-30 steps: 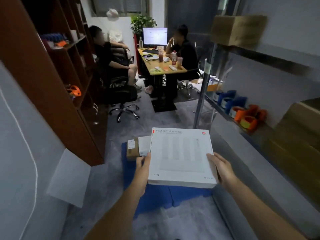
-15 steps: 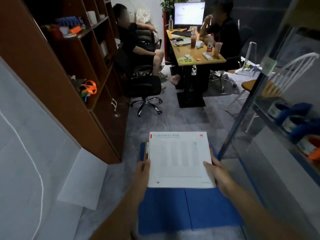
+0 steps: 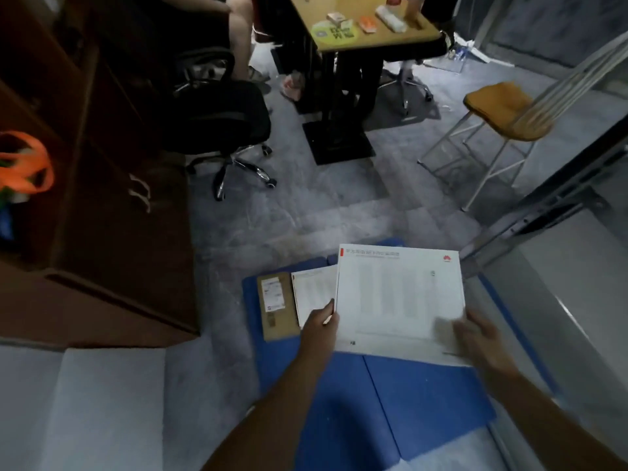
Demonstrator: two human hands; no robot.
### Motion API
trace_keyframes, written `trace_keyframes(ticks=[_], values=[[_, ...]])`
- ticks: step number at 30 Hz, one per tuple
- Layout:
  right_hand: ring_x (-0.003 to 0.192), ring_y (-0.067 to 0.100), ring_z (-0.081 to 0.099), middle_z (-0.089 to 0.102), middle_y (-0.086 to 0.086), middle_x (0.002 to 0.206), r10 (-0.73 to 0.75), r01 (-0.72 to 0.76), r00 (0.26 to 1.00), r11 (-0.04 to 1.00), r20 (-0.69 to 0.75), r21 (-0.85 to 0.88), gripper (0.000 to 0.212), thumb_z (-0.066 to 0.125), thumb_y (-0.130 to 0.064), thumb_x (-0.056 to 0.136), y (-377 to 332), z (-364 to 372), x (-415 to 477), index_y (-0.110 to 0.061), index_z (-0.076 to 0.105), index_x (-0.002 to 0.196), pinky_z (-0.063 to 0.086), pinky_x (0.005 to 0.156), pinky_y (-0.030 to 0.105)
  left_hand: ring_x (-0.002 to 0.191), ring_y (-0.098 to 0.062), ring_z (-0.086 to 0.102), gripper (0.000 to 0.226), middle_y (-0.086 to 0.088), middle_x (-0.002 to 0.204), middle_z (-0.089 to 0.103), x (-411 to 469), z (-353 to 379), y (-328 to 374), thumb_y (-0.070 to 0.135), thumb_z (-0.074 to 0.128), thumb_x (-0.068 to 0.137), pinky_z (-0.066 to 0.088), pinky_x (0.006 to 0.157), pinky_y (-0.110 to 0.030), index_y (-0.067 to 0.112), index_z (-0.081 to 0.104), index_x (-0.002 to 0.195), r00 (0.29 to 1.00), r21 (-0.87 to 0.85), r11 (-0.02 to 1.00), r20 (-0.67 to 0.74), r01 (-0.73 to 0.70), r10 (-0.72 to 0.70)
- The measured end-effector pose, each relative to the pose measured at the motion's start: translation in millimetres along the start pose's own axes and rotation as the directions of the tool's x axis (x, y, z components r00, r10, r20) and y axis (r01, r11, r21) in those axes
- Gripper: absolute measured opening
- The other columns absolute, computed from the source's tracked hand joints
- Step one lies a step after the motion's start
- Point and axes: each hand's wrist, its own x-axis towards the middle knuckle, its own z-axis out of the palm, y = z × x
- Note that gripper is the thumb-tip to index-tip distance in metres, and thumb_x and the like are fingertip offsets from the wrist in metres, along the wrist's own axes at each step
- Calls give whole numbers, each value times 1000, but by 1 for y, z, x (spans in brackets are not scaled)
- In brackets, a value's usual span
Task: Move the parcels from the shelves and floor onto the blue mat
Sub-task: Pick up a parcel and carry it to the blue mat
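A large flat white box [image 3: 397,300] with red marks at its top corners hangs low over the blue mat [image 3: 390,409] on the floor. My left hand [image 3: 319,329] grips its left edge, thumb on top. My right hand [image 3: 475,338] holds the box's right lower corner and is blurred. On the mat's far left lie a brown cardboard parcel [image 3: 275,305] with a white label and a smaller white box [image 3: 312,294] beside it, partly hidden under the large box.
A brown wooden shelf unit [image 3: 102,198] stands at the left. Ahead are a black office chair [image 3: 217,124], a table [image 3: 370,39] with seated people, and a white chair with an orange seat [image 3: 503,110]. A metal rack post [image 3: 550,205] is at the right.
The view has tipped down towards the floor and moved closer to the mat. The white box has come lower over the mat's right part, still in both hands.
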Motion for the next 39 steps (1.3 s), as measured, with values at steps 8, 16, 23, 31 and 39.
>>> trace_keyframes(ticks=[8, 16, 23, 31, 39], values=[[95, 25, 61, 65, 6, 118, 118, -120, 990, 993, 76, 21, 52, 43, 1, 88, 53, 14, 186, -21, 57, 132, 51, 72, 39, 60, -18, 30, 23, -9, 69, 33, 141, 109, -81, -7, 40, 92, 22, 55, -27, -4, 63, 96, 999, 34, 998, 4, 44, -45], [83, 19, 55, 61, -2, 100, 116, -116, 966, 993, 230, -12, 60, 33, 6, 78, 148, 19, 363, -25, 55, 125, 44, 60, 31, 68, -19, 47, 30, -12, 80, 48, 265, 213, -175, -3, 50, 88, 35, 58, -23, 17, 66, 103, 997, 53, 996, -41, 69, -67], [88, 22, 57, 62, 0, 103, 127, -138, 951, 990, 283, 18, 45, 40, -3, 81, 199, 53, 456, -23, 60, 116, 49, 74, 36, 100, -15, 53, 54, -1, 109, 47, 338, 238, -214, 4, 55, 93, 42, 69, -7, 18, 42, 144, 994, 165, 986, -108, -6, 24], [101, 18, 53, 58, -8, 110, 221, -170, 895, 972, 387, -162, 47, 58, -10, 80, 190, 94, 507, -27, 57, 124, 41, 68, 34, 115, -5, 44, 64, 5, 126, 45, 340, 251, -244, -2, 53, 93, 33, 84, 4, 19, 31, 149, 963, 128, 991, -259, -37, 69], [124, 23, 46, 36, 4, 150, 103, 79, 919, 897, 381, -434, 63, 61, -12, 90, 165, 73, 441, -20, 36, 147, 44, 85, 26, 140, -9, 26, 55, 3, 153, 29, 310, 260, -182, 8, 45, 98, 17, 110, -11, 19, 31, 149, 975, 248, 967, -195, -58, 109]])
